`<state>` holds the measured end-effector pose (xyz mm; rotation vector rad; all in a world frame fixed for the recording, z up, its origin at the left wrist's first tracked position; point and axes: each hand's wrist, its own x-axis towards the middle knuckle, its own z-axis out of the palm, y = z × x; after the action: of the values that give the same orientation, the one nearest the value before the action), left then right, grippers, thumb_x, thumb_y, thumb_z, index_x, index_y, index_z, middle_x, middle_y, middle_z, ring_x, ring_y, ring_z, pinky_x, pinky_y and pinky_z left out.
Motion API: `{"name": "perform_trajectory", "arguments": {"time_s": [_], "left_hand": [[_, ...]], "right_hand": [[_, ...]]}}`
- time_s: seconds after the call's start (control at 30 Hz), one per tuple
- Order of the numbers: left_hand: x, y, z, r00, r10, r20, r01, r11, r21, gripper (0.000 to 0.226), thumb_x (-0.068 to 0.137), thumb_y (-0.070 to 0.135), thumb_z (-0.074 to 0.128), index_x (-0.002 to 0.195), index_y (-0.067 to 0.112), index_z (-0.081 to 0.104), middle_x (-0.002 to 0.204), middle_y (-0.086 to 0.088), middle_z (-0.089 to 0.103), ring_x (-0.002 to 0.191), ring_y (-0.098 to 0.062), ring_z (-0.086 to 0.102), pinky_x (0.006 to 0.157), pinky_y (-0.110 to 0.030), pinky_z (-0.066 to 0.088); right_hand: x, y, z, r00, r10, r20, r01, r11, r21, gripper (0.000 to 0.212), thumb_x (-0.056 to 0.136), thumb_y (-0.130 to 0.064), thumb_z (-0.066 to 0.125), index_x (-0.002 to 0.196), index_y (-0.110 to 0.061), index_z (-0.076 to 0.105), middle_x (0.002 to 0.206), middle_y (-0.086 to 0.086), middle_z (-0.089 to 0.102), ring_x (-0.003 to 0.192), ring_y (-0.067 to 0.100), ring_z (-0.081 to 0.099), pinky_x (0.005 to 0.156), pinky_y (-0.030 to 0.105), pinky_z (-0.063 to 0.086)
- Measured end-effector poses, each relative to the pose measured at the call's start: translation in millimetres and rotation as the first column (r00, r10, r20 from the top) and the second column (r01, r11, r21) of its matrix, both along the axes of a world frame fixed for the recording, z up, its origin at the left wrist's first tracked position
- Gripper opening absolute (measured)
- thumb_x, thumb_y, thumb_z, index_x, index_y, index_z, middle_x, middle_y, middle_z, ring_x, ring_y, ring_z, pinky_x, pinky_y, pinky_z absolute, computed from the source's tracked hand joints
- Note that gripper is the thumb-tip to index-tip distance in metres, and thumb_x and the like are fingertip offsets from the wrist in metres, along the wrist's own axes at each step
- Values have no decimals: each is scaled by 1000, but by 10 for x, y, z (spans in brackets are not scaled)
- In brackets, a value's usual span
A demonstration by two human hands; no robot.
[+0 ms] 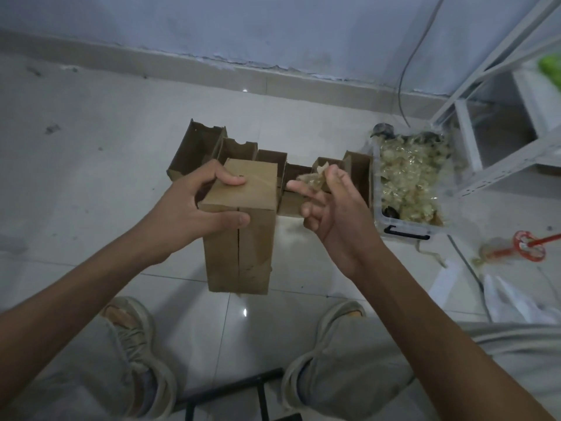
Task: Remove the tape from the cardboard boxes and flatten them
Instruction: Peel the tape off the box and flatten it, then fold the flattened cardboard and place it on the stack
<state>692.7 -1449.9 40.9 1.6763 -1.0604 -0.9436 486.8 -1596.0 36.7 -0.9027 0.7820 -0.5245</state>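
Note:
A tall brown cardboard box is held up in front of me, its flap seam facing me and slightly split. My left hand grips its top left corner, fingers over the top face and thumb on the front. My right hand is just right of the box and pinches a crumpled wad of clear tape between thumb and fingers. Behind the box, several open cardboard boxes stand in a row on the tiled floor.
A clear plastic bin full of crumpled tape sits on the floor to the right. A white metal shelf frame stands at the far right, with red-handled scissors and white paper nearby. My feet and a black frame are below.

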Motion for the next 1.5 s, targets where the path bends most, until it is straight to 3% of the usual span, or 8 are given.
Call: {"name": "perform_trajectory", "arguments": {"time_s": [0.33, 0.5, 0.63, 0.73, 0.87, 1.07, 1.37, 1.5], "left_hand": [[-164, -471, 152, 996, -84, 33, 82, 995, 49, 54, 66, 53, 86, 112, 32, 67, 108, 25, 63, 97, 1, 64, 78, -26, 60], [-317, -929, 258, 979, -163, 124, 152, 984, 87, 59, 64, 64, 88, 111, 39, 64, 120, 8, 63, 104, -16, 65, 85, -37, 60], [-584, -1477, 233, 945, -251, 209, 233, 967, 107, 47, 71, 51, 90, 106, 36, 63, 111, 3, 66, 96, -19, 66, 79, -38, 58], [-872, -1993, 132, 886, -341, 314, 315, 940, 134, 47, 71, 51, 90, 105, 36, 61, 107, 2, 63, 90, -16, 61, 72, -32, 51], [-1173, -2520, -121, 854, -389, 346, 356, 921, 157, 49, 70, 51, 91, 103, 31, 61, 100, -5, 65, 84, -18, 61, 71, -34, 49], [-1343, -2783, -404, 872, -393, 291, 340, 915, 217, 51, 69, 53, 92, 102, 28, 62, 98, -7, 67, 86, -21, 62, 73, -35, 49], [-847, -2337, -113, 935, -303, 185, 243, 926, 288, 46, 69, 58, 90, 97, 32, 64, 111, 0, 63, 101, -20, 63, 88, -42, 55], [-299, -1827, 329, 969, -219, 116, 168, 923, 347, 52, 73, 62, 85, 108, 30, 63, 108, -3, 71, 100, -23, 70, 88, -48, 59]], "right_hand": [[-256, -237, 34, 998, 60, -21, -61, 994, -86, 27, 106, -6, 55, 132, -6, 63, 95, 6, 71, 80, 10, 65, 71, 18, 54], [-651, -877, 336, 954, -28, -300, -61, 957, -285, 28, 110, -29, 50, 89, -14, 59, 63, -1, 47, 51, 15, 44, 47, 26, 32], [-1054, -1580, 428, 780, -170, -602, -192, 850, -490, 55, 107, -57, 46, 62, -25, 42, 54, -5, 34, 46, 15, 27, 46, 26, 27], [-1466, -2088, 126, 523, -360, -773, -368, 722, -585, 69, 103, -60, 54, 58, -7, 56, 48, -2, 55, 49, 19, 52, 56, 29, 43], [-1817, -2601, -442, 417, -253, -873, -400, 811, -426, 23, 99, -22, 71, 114, -8, 81, 119, 7, 77, 80, 12, 67, 74, 25, 53], [-1837, -2807, -749, 477, -71, -876, -317, 916, -247, 64, 101, 2, 57, 154, -32, 49, 119, 10, 66, 98, 28, 72, 83, 40, 64], [-1281, -2531, -472, 424, -32, -905, -495, 829, -262, 34, 109, -30, 54, 136, -12, 63, 124, 12, 68, 94, 26, 73, 73, 38, 64], [-454, -1706, 3, 660, 134, -740, -501, 811, -300, 51, 110, -53, 38, 130, -13, 63, 104, 13, 77, 80, 26, 73, 61, 32, 56]]}}
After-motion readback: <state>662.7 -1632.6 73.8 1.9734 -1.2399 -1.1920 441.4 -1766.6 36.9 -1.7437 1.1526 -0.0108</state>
